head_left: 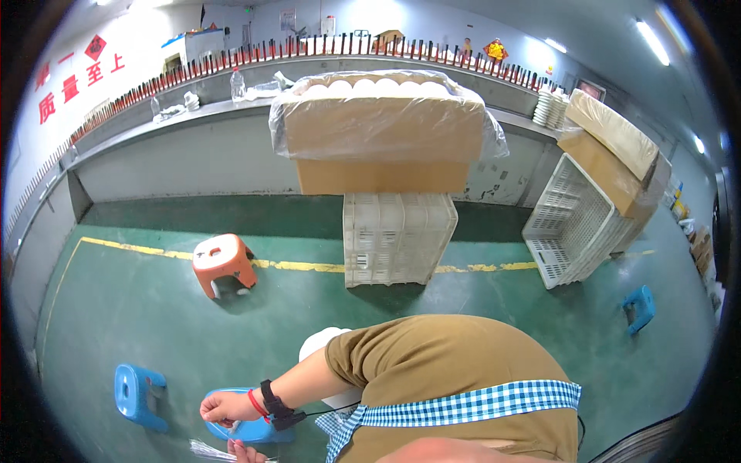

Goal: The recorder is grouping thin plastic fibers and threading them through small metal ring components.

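Note:
My right hand (223,407), with a black strap and a red bracelet at its wrist, reaches in above a blue plastic stool (266,434). Its fingers are drawn together in a pinch, and whatever lies between them is too small to make out. Just below it, at the bottom edge, my left hand (245,454) shows only its fingertips, closed round a bundle of thin white strands (208,450). The strands fan out to the left of the fingers. The rest of that hand is cut off by the frame. My brown sleeve and a blue checked band fill the lower right.
Ahead, a plastic-lined carton (378,127) with white round items rests on a white crate (397,239). Another carton (610,154) and a tilted crate (571,224) stand right. An orange stool (222,258) and blue stools (135,395) (639,309) stand about. A long counter (193,158) runs behind.

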Demonstrator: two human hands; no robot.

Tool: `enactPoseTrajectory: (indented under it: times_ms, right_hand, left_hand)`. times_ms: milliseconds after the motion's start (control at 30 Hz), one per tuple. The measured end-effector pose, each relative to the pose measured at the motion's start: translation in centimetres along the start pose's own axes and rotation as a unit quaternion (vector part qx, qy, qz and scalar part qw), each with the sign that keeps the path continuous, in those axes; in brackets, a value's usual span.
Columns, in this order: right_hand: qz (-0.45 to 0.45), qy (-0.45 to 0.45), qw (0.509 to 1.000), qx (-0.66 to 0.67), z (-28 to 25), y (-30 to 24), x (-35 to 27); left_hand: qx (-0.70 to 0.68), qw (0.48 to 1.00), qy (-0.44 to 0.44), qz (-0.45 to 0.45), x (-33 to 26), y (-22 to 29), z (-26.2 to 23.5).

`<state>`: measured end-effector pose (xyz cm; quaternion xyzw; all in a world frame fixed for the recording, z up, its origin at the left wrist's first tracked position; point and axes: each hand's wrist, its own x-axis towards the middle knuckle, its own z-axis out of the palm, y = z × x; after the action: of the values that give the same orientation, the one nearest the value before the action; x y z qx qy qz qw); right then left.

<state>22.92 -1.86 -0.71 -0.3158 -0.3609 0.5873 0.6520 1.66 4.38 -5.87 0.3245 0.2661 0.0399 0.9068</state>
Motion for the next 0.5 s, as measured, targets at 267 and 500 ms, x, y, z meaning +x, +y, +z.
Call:
enactPoseTrajectory:
  times_ms: [267,500]
  right_hand:
    - [0.003,0.031,0.999,-0.045,-0.4,-0.5,-0.4]
    - [0.061,0.182,0.981,0.02,1.2,1.5,-0.5]
  left_hand:
    - [0.073,0.968,0.084,0.226,0.7,-2.5,2.7]
    - [0.426,0.63,0.384,0.523,-1.1,-1.1,7.6]
